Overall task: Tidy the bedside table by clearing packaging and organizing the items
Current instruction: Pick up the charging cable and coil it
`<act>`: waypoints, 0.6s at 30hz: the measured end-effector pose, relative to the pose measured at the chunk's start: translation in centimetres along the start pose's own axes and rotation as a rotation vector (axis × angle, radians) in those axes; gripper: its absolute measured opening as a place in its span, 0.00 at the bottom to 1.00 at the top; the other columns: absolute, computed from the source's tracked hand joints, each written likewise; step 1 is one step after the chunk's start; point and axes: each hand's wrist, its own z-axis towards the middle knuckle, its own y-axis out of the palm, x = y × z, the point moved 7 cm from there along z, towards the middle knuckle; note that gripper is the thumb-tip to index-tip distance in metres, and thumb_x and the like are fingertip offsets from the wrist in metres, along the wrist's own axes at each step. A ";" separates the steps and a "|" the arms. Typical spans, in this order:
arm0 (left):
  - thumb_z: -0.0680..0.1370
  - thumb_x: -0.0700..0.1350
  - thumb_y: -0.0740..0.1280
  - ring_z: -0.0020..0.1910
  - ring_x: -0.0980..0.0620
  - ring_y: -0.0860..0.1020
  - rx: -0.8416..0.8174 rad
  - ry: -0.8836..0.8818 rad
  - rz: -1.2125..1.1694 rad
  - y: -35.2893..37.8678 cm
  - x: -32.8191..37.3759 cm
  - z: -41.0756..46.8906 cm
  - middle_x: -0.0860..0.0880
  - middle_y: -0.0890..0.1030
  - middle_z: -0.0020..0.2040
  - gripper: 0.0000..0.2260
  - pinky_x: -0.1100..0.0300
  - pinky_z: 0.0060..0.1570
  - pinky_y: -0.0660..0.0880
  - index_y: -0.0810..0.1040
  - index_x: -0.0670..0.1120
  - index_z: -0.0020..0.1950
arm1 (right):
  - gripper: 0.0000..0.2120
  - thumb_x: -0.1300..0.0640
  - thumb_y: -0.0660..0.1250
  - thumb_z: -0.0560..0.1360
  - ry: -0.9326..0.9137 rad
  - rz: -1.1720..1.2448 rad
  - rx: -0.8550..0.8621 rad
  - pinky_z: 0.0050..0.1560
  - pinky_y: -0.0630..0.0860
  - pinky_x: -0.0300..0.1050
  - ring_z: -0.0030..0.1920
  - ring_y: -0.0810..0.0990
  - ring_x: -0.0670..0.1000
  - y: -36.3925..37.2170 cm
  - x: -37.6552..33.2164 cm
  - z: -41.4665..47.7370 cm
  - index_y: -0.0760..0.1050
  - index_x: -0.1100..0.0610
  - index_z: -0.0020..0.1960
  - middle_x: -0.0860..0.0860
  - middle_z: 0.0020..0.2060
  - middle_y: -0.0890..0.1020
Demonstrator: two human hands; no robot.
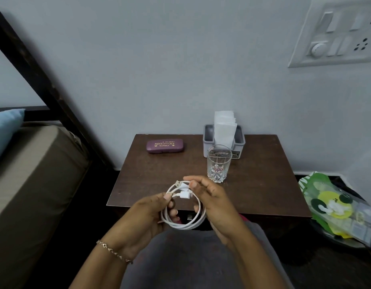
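Both hands are pinching the coiled cable (186, 224) — left hand (146, 216) at the loops, right hand (214, 202) at the plugs; slackening fingers (162, 198) risk uncoiling.

Held close together, left grip (147, 215) and right grip (217, 205) (thumbs on top) each pinch the coiled cable (183, 225).

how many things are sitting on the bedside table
3: a purple hard glasses case at the back left, a grey plastic holder of white napkins at the back right, and a clear cut-glass tumbler just in front of it. Nothing seems hidden.
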 end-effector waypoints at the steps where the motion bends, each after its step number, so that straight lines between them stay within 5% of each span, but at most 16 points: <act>1: 0.79 0.41 0.58 0.29 0.56 0.76 0.010 -0.015 -0.094 0.0 -0.2 0.0 0.48 0.75 0.31 0.09 0.62 0.33 0.79 0.74 0.41 0.41 | 0.10 0.53 0.66 0.75 0.014 0.021 -0.015 0.50 0.75 0.41 0.50 0.80 0.46 0.1 0.1 0.0 0.77 0.48 0.56 0.49 0.52 0.83; 4: 0.79 0.40 0.59 0.31 0.56 0.79 0.069 -0.007 -0.352 -0.7 -0.3 0.2 0.49 0.77 0.33 0.08 0.57 0.37 0.82 0.75 0.41 0.43 | 0.17 0.59 0.71 0.72 -0.020 -0.046 0.010 0.48 0.77 0.42 0.50 0.80 0.46 -0.3 0.1 0.0 0.72 0.46 0.56 0.50 0.52 0.81; 7: 0.79 0.39 0.59 0.31 0.56 0.79 0.119 0.053 -0.388 -1.3 -0.4 0.4 0.48 0.76 0.34 0.07 0.55 0.40 0.82 0.75 0.41 0.44 | 0.13 0.62 0.70 0.69 -0.150 -0.254 0.120 0.43 0.78 0.52 0.40 0.81 0.52 -0.4 -0.8 -0.1 0.73 0.47 0.47 0.53 0.42 0.81; 11: 0.79 0.41 0.59 0.30 0.55 0.76 0.186 0.186 -0.237 -1.3 -0.2 0.4 0.48 0.72 0.33 0.08 0.62 0.36 0.80 0.74 0.41 0.44 | 0.08 0.61 0.68 0.71 -0.296 -0.644 0.267 0.34 0.72 0.34 0.34 0.78 0.46 -0.1 -2.2 -0.8 0.73 0.49 0.42 0.47 0.33 0.77; 18: 0.80 0.44 0.57 0.25 0.55 0.66 0.196 0.165 -0.312 -0.7 -0.3 0.7 0.51 0.66 0.26 0.11 0.60 0.35 0.80 0.72 0.41 0.41 | 0.04 0.57 0.67 0.72 -0.456 -1.140 0.290 0.31 0.69 0.37 0.35 0.74 0.46 2.3 -3.3 -1.5 0.73 0.53 0.45 0.46 0.48 0.72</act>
